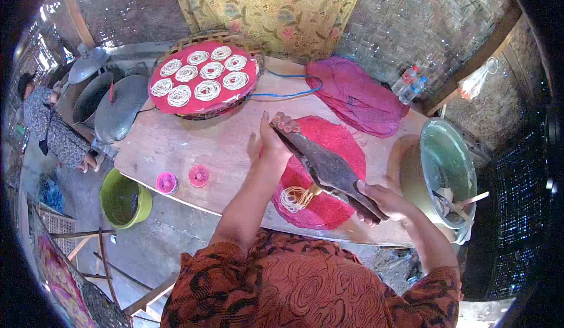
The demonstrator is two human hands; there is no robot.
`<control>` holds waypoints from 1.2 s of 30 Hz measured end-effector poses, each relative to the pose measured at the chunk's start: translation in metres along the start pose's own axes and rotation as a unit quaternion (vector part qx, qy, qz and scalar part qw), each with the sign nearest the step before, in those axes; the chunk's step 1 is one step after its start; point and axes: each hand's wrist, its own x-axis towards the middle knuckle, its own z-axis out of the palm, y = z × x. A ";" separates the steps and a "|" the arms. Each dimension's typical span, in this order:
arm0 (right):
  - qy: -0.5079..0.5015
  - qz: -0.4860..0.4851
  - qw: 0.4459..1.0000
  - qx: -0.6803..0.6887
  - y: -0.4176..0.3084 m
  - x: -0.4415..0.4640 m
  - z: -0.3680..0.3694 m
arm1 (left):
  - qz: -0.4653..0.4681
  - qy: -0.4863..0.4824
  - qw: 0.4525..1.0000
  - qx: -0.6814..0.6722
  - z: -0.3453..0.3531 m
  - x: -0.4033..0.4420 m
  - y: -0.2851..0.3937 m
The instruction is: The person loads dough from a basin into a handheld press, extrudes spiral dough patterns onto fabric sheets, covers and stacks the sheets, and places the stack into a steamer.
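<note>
Both my hands grip a dark, long wooden hand press [332, 165] held slantwise above the table. My left hand [281, 133] wraps around its upper left end, and my right hand [385, 202] closes on its lower right end. Below the middle of the press, thin pale strands [296, 197] lie in a coil and run up to a yellowish nozzle [315, 189]. The coil rests on a round red mesh sheet [343, 143], partly covered by the press and my left arm.
A red round tray [170, 106] with several white strand coils sits at the back left. Folded magenta mesh [352, 93] lies at the back right, near plastic bottles [405, 81]. A large green tub [432, 152] stands right. Two pink-rimmed cups [198, 176] are left. A person [50, 122] crouches far left.
</note>
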 end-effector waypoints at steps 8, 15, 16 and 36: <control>-0.294 -0.172 0.871 0.354 0.040 0.094 0.015 | 0.029 -0.009 0.999 0.031 -0.010 -0.001 0.013; -0.317 -0.154 0.891 0.286 0.049 0.143 0.015 | 0.061 -0.023 0.996 -0.068 -0.014 -0.005 0.040; -0.310 -0.146 0.904 0.254 0.049 0.145 0.016 | 0.071 -0.046 0.994 -0.076 -0.011 -0.005 0.044; -0.216 -0.081 0.968 0.095 -0.018 0.021 0.013 | 0.034 -0.154 0.981 0.114 0.083 -0.021 0.059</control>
